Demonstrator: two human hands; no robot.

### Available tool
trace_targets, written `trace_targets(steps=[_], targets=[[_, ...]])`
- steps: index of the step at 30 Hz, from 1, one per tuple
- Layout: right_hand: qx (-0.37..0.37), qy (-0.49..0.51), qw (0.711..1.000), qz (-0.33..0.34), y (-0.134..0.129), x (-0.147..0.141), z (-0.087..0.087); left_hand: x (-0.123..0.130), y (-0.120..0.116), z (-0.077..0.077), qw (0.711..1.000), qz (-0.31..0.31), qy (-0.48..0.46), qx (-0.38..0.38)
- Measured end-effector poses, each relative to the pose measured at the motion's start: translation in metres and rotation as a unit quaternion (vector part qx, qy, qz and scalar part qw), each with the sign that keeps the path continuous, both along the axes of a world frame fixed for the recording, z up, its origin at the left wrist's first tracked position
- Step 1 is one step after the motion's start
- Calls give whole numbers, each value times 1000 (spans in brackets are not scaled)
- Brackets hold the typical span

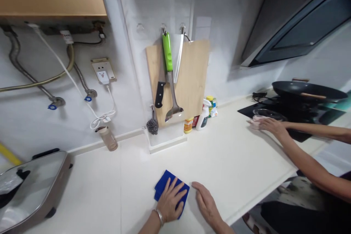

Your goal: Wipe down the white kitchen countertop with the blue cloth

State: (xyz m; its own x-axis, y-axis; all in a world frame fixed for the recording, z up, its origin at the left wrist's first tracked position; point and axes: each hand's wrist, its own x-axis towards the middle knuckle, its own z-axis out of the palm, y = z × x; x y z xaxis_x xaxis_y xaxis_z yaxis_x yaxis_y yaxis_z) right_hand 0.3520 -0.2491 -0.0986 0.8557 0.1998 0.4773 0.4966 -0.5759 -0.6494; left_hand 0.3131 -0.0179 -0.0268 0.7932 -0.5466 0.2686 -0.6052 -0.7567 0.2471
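A folded blue cloth lies on the white countertop in front of me. My left hand, with a silver bracelet at the wrist, presses flat on it, fingers spread. Just to the right of the cloth, my right hand rests on its edge on the counter, fingers stretched out and holding nothing. It appears apart from the cloth.
At right, another person's hand presses a pale cloth beside the black cooktop, where a wok sits. A spray bottle stands by the wall. An electric pan and a brown cup are at left.
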Motion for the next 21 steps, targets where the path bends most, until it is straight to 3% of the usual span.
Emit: trace_targets(steps=[2,7,12,14,17,21], targets=[[-23,-9,999,-21,9,0,2,-7,5,-5,999,41,9,-28],[-90,-23,994,-54,42,-1,21,-27,51,-15,957,270,21,-105],[8,73,997,-9,56,-7,36,-48,119,-31,899,424,-20,-109],[33,121,991,42,50,-3,40,-53,139,-44,885,451,-39,-112],[29,138,985,98,31,21,55,-53,151,-64,886,439,-76,-127],[15,87,994,72,4,84,91,-49,150,-76,888,434,-95,-121]])
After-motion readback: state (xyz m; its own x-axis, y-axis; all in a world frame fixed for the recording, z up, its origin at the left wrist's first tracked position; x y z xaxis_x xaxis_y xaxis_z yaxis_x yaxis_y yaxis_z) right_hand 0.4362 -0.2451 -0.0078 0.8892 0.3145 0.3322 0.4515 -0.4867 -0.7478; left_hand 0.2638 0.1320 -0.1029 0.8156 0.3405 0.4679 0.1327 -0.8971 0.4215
